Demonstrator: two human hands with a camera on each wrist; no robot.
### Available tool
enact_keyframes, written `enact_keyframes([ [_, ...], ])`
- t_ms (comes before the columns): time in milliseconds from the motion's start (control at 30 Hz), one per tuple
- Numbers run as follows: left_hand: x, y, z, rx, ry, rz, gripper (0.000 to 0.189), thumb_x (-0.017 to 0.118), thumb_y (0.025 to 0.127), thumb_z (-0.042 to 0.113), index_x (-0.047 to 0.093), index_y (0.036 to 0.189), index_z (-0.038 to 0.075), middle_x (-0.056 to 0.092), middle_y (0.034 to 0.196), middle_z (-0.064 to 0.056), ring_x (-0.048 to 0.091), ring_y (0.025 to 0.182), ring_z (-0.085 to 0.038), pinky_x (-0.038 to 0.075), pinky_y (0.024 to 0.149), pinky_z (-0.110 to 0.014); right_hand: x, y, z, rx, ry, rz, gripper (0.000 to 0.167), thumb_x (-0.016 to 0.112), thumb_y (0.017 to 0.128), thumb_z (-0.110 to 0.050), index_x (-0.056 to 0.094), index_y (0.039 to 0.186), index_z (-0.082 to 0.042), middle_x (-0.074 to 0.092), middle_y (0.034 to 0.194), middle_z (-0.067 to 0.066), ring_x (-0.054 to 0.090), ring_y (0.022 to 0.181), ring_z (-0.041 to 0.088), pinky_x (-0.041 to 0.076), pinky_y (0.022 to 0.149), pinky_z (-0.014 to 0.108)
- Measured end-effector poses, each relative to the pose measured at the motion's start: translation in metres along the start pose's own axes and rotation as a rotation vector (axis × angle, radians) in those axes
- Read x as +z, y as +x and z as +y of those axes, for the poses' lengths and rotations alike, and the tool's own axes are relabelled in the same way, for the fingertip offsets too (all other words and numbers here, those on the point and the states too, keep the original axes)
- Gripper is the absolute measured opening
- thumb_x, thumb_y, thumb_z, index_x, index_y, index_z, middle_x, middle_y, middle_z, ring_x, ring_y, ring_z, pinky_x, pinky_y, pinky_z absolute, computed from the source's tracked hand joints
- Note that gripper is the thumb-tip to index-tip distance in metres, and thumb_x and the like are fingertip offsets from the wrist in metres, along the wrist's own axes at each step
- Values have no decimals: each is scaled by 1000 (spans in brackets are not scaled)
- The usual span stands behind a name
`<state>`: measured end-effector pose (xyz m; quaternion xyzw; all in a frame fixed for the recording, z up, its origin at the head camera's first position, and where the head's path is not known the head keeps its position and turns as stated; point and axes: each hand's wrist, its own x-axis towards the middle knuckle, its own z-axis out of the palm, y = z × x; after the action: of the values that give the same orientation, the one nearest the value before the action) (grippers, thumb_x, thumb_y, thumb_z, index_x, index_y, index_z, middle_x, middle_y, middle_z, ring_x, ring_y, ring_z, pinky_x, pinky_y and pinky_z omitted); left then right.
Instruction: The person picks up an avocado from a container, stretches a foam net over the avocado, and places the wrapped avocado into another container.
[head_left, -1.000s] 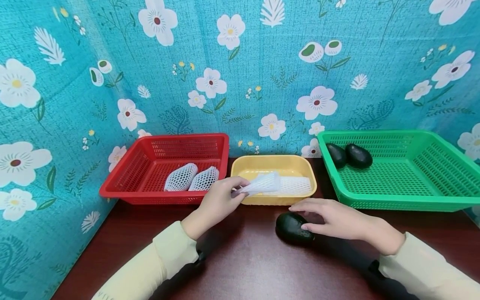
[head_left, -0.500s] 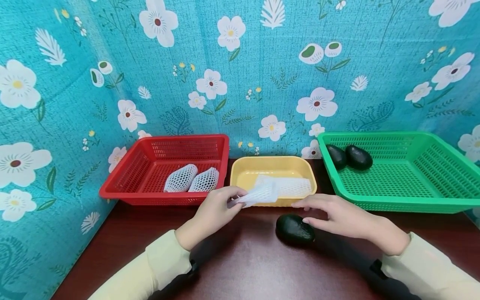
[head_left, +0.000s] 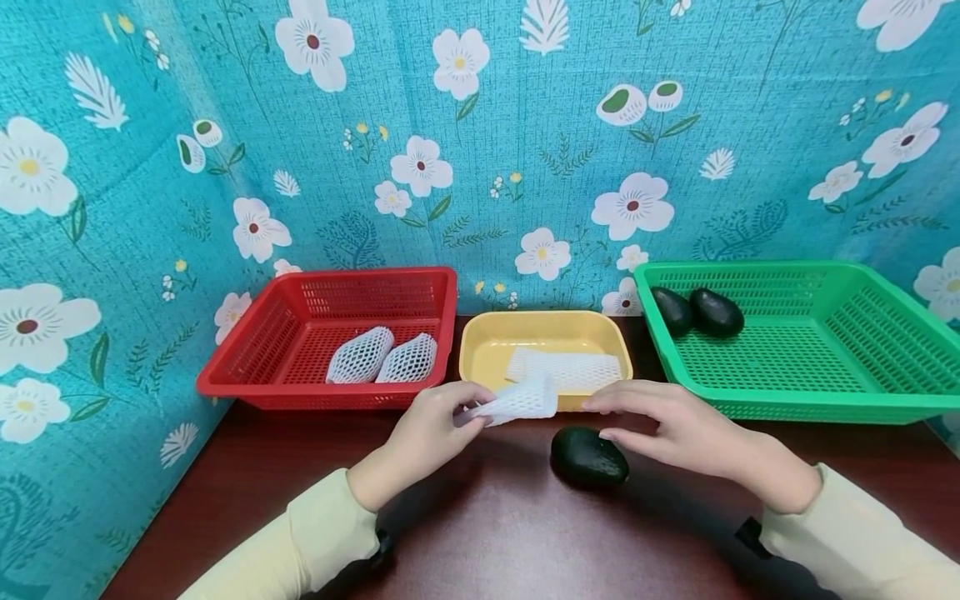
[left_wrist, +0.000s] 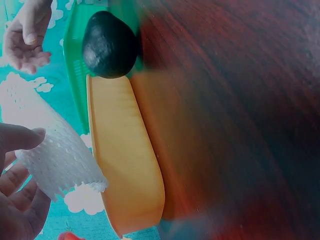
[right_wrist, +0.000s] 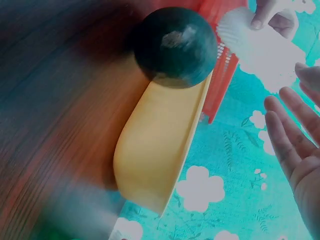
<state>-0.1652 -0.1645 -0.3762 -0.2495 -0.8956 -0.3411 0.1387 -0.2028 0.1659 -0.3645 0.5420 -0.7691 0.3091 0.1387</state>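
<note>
My left hand (head_left: 429,435) pinches a white foam net sleeve (head_left: 528,398) between thumb and fingers, held in front of the yellow tray. In the left wrist view the flattened foam net sleeve (left_wrist: 60,150) spreads out past the thumb. A dark green avocado (head_left: 587,458) lies on the table between the hands. Just above and to its right hovers my right hand (head_left: 675,427), fingers extended and thumb apart from them. The right wrist view shows that right hand (right_wrist: 302,155) with nothing in its grasp, beside the avocado (right_wrist: 175,47).
Behind the hands, the yellow tray (head_left: 487,333) holds more foam net sleeves (head_left: 581,369). At left, a red basket (head_left: 262,333) contains two net-wrapped fruits (head_left: 362,356). The green basket (head_left: 810,400) at right holds two avocados (head_left: 716,313). A flowered cloth (head_left: 480,150) hangs behind.
The left hand has drawn the foam net sleeve down toward me, away from over the yellow tray. My right hand has lifted slightly off the avocado, which stays in place.
</note>
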Motion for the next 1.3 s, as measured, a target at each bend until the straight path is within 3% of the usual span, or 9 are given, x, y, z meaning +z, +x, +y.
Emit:
enact_keyframes([
  [167,2,-2,3,15,-23,13,28,87,80,4,75,106,8,74,102,-3,63,85,-14,59,79,-29,6,8,-5,-76,31,63,31,64,102,-34,73,122,-13,72,117,1,68,108,15,47,97,15],
  [367,5,-5,8,17,-78,39,29,86,79,0,75,105,7,73,101,-6,64,85,-17,61,79,-37,11,18,-7,-66,53,40,34,61,103,-38,72,124,-14,70,123,0,66,113,14,49,95,17],
  [500,8,-7,9,28,-111,45,29,86,79,-1,74,104,7,73,103,-6,65,86,-19,61,79,-39,17,25,-8,-102,48,50,33,60,103,-36,72,122,-12,70,121,2,67,109,17,51,94,19],
  [767,11,-9,9,44,-152,37,29,85,81,0,73,106,9,74,107,-5,65,90,-17,60,81,-31,29,32,-10,-186,4,123,31,58,104,-36,73,103,-9,71,109,4,67,95,17,54,77,18],
  [1033,11,-7,10,61,-199,4,44,88,79,2,67,118,9,69,114,-5,64,92,-15,58,81,-27,28,37,-13,-226,-30,158,30,58,105,-32,74,100,-8,71,107,5,67,95,20,53,89,23],
  [1300,11,-4,13,20,-225,-48,68,90,80,22,56,138,15,60,130,0,60,109,-14,56,89,-31,27,40,-16,-220,-36,150,27,60,105,-30,75,103,-8,71,110,6,67,98,21,52,93,23],
])
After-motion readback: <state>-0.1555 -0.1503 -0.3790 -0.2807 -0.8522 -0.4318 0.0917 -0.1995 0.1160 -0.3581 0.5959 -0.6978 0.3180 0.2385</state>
